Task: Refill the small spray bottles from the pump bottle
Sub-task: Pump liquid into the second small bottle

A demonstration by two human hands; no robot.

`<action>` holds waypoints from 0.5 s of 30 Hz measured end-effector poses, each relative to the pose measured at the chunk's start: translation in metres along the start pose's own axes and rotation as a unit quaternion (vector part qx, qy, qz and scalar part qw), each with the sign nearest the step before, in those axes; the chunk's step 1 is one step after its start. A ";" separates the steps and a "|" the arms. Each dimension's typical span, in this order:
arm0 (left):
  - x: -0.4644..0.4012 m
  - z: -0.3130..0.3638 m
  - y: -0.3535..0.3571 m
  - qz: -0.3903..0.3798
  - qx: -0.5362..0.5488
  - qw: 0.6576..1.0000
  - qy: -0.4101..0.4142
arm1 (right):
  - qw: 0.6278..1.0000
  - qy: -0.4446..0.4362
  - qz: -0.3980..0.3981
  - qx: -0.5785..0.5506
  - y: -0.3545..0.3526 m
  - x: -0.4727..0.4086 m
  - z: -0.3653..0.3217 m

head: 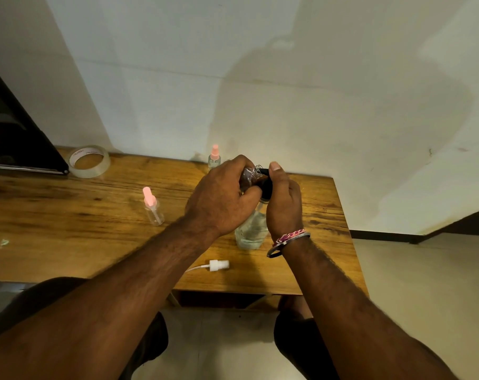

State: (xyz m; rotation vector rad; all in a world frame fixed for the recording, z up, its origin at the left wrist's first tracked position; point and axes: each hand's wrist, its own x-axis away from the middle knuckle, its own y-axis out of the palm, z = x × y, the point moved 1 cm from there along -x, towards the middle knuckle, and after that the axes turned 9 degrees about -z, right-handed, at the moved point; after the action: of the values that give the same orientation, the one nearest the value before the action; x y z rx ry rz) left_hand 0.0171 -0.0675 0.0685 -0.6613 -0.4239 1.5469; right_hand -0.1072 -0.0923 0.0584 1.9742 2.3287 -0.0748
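The left hand (221, 198) holds a small open bottle (250, 175), fingers curled round it. It tips the bottle so the open neck points at the black pump (265, 182). I think that is so the liquid can go straight in.

The right hand (283, 198) wraps round the pump head, with the thumb up on top. It looks ready to press down. The pump bottle (250, 231) stands on the table (68, 215) under both hands. Standing up, it stays steady for pumping.

A white spray top (219, 265) lies on the table near the front edge, with its thin tube sticking out. I guess it came off the bottle in the left hand, and it waits there to go back on.

Two more spray bottles have pink tops on. One (153, 207) stands to the left. The other (214, 157) stands at the back by the wall. A roll of tape (89, 161) sits in the far left corner.

The hands hide a lot. I cannot see the spout tip, or whether it touches the neck. I cannot tell how full the small bottle is.
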 end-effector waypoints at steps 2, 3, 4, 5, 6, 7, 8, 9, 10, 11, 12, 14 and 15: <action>0.001 0.001 0.000 -0.002 -0.006 1.000 -0.002 | 1.000 0.002 0.008 0.000 0.000 -0.001 0.000; 0.001 0.001 0.000 -0.002 -0.008 1.000 -0.003 | 1.000 0.001 0.010 0.000 0.000 -0.001 0.000; 0.001 0.001 0.000 -0.002 -0.009 1.000 -0.004 | 1.000 0.001 0.010 0.001 0.000 -0.002 0.001; 0.001 0.001 -0.001 -0.002 -0.009 1.000 -0.004 | 1.000 0.001 0.009 0.002 0.000 -0.002 0.002; 0.001 0.001 -0.001 -0.001 -0.008 1.000 -0.002 | 1.000 0.001 0.006 0.005 0.000 -0.002 0.002; 0.001 0.001 -0.001 -0.001 -0.006 1.000 0.001 | 1.000 -0.001 0.000 0.009 -0.001 -0.002 0.003; 0.001 0.002 -0.002 0.000 -0.001 1.000 0.003 | 1.000 -0.004 -0.007 0.010 -0.001 -0.001 0.004; 0.000 0.003 -0.002 0.001 0.005 1.000 0.003 | 1.000 -0.007 -0.015 0.007 -0.001 -0.001 0.004; 0.000 0.003 -0.003 0.002 0.010 1.000 0.002 | 1.000 -0.010 -0.022 0.005 -0.001 0.000 0.003; 0.000 0.004 -0.004 0.004 0.012 1.000 0.004 | 0.999 -0.014 -0.029 0.004 -0.001 0.001 0.003; -0.001 0.005 -0.004 0.005 0.013 1.000 0.005 | 0.999 -0.016 -0.033 0.003 -0.002 0.002 0.003; 0.000 0.005 -0.004 0.004 0.014 1.000 0.003 | 0.999 -0.017 -0.034 0.001 -0.004 0.003 0.001; 0.000 0.005 -0.004 0.003 0.014 1.000 0.002 | 0.999 -0.018 -0.036 0.002 -0.004 0.003 0.000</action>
State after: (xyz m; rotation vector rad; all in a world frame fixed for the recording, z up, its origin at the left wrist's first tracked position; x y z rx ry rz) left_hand 0.0171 -0.0668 0.0750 -0.6441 -0.3960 1.5532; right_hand -0.1114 -0.0896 0.0575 1.8757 2.3783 -0.1184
